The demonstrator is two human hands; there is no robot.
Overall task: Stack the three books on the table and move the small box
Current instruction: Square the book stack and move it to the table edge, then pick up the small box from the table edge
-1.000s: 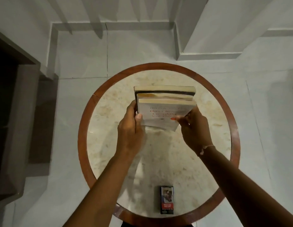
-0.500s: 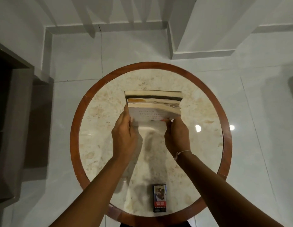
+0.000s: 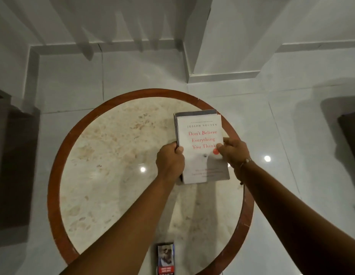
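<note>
Both hands, left hand (image 3: 169, 161) and right hand (image 3: 233, 152), clamp the stacked books (image 3: 201, 147) near the worktop (image 3: 105, 155) right rim (left side bare); small box (image 3: 165, 259) at the near edge.

**Polished stone, matt paper**

A round table (image 3: 97, 175) shows a glossy, mottled beige stone top inside a smooth reddish-brown wood rim. The top book (image 3: 202, 155) has a matt white paper cover with red lettering. The small box (image 3: 165, 259) looks like printed card. Floor tiles (image 3: 281, 135) gleam, reflecting lamps.
</note>
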